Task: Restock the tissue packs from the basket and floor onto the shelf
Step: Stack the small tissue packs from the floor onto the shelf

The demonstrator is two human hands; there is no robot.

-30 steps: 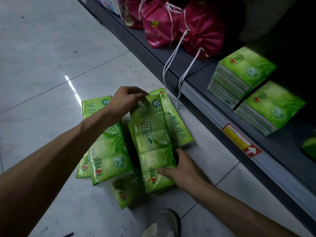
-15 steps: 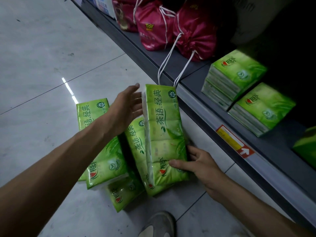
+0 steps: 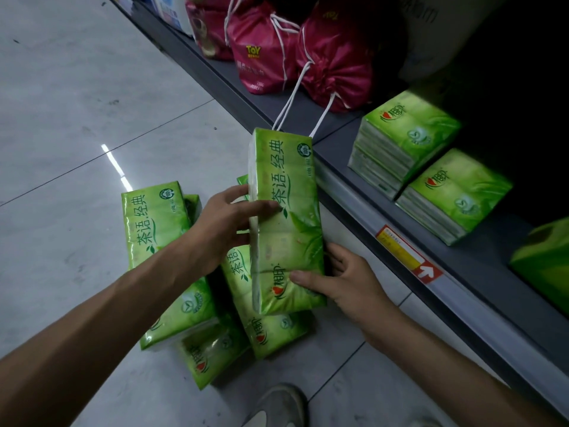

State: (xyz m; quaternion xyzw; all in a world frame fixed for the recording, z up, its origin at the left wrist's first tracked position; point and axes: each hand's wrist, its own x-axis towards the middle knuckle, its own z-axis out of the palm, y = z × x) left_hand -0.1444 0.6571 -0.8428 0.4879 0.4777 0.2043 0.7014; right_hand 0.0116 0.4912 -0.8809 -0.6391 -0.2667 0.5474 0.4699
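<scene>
At the left of the frame the pale tiled floor (image 3: pixel 77 87) carries the work that is left. A long green pack (image 3: pixel 166 257) lies flat at centre left, its long axis running from the upper left down toward the lower middle, printed face up. Another pack (image 3: pixel 212 349) pokes out from under it at the lower middle, and a third (image 3: pixel 271 328) lies just to the right of that, under the lifted one. A sliver of a further pack shows behind the hands, so by my count at least four remain on the floor. No basket is in view.

In the middle, the left hand (image 3: pixel 221 229) grips the held tissue pack (image 3: pixel 284 217) along its left edge, thumb across the printed face and the other fingers behind. This pack is raised clear of the pile, its long axis running from the top of the frame toward the bottom, far end aimed at the shelf edge, printed face toward the camera.

The right hand (image 3: pixel 345 278) takes the pack's lower right corner, thumb pressed on the front, remaining fingers spread behind.

At the right, the grey shelf (image 3: pixel 492 272) already bears two stacks of green packs (image 3: pixel 431 167) side by side, with a part of another at the frame's right edge. Bare shelf lies in front of them, so restocking looks well short of finished.
</scene>
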